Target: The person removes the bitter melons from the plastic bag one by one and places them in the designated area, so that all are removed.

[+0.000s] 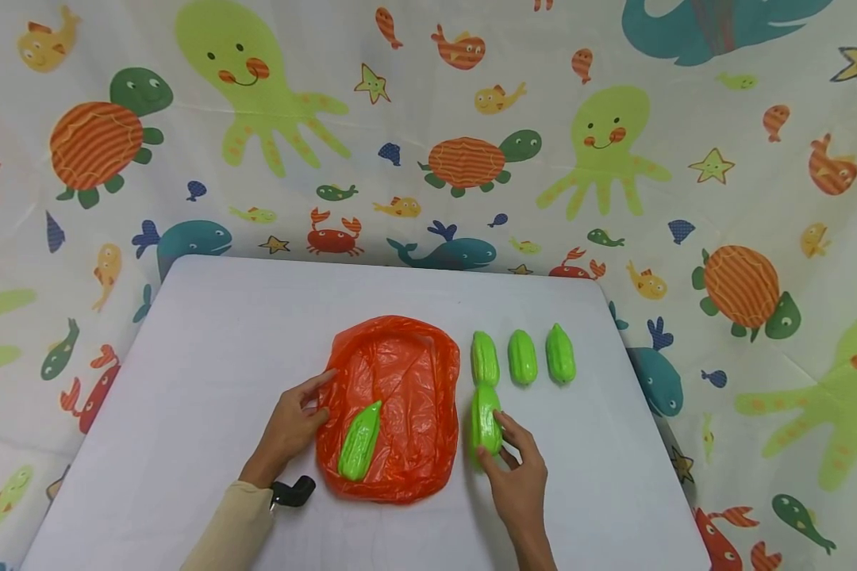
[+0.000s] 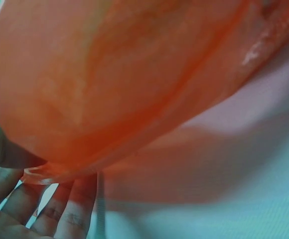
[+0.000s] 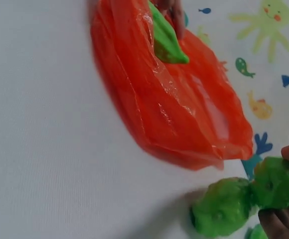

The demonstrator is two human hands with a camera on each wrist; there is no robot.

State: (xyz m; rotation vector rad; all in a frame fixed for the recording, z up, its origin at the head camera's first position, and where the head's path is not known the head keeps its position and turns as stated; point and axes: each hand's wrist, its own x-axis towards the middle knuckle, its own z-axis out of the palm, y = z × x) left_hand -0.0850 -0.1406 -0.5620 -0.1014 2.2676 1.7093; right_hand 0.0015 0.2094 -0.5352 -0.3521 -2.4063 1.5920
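Observation:
An orange-red plastic bag (image 1: pixel 414 396) lies spread open on the white table, its rim rolled outward. One shiny green bitter gourd (image 1: pixel 360 444) rests inside it, toward the left. My left hand (image 1: pixel 293 424) pinches the bag's left rim; in the left wrist view its thumb is over the thin plastic and the fingers (image 2: pixel 65 211) are underneath. To the right of the bag, my right hand (image 1: pixel 517 472) grips another bitter gourd (image 1: pixel 486 420) between thumb and fingertips. The far end of this gourd meets a third bitter gourd (image 1: pixel 485 357) in the head view.
Two more bitter gourds, one in the middle (image 1: pixel 522 357) and one at the right (image 1: pixel 560 354), lie in a row beyond my right hand. A curtain (image 1: pixel 400 119) printed with sea animals hangs behind the table (image 1: pixel 257 317). A black strap piece (image 1: pixel 293 492) sits at my left wrist.

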